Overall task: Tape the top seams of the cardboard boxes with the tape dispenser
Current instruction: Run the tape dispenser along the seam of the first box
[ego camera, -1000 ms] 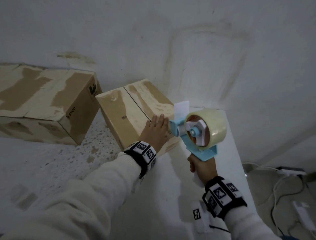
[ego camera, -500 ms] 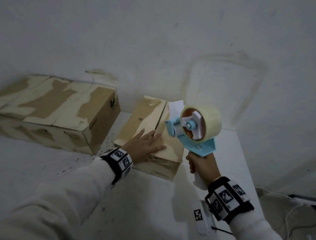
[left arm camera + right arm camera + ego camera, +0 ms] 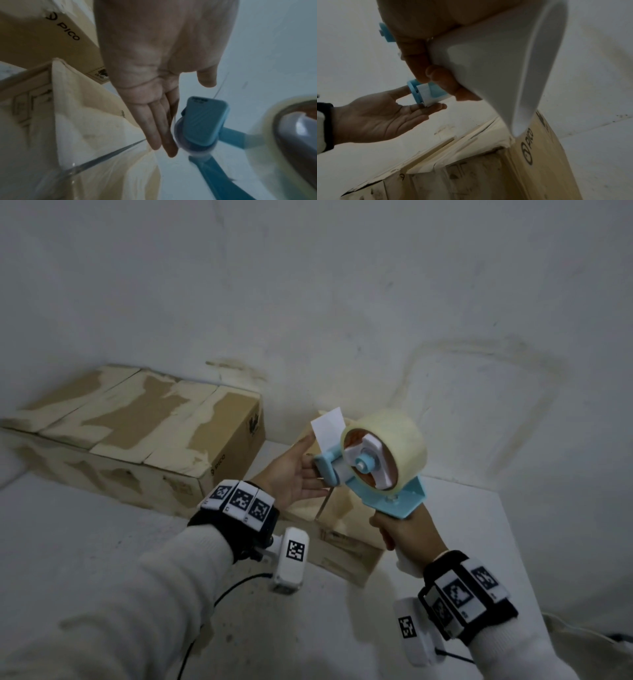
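Observation:
My right hand [image 3: 402, 529] grips the white handle [image 3: 505, 60] of the blue tape dispenser [image 3: 373, 474], holding it upright in the air above the small cardboard box [image 3: 346, 530]. A roll of clear tape [image 3: 407, 436] sits on it, and a white tab [image 3: 329, 428] sticks up at its front. My left hand [image 3: 298, 474] is raised palm up, its straight fingers [image 3: 428, 108] touching the dispenser's blue front end [image 3: 202, 121]. The small box's top seam [image 3: 106, 155] lies below the hands. A large taped box [image 3: 137, 433] stands to the left.
The boxes stand on a white table [image 3: 462, 542] against a stained white wall [image 3: 376, 302]. The large box [image 3: 530, 155] has a printed logo on its end face. The table's right edge drops away at the lower right.
My left hand has lifted off the small box's top and turned palm up to the dispenser's front. The dispenser stays held above the box.

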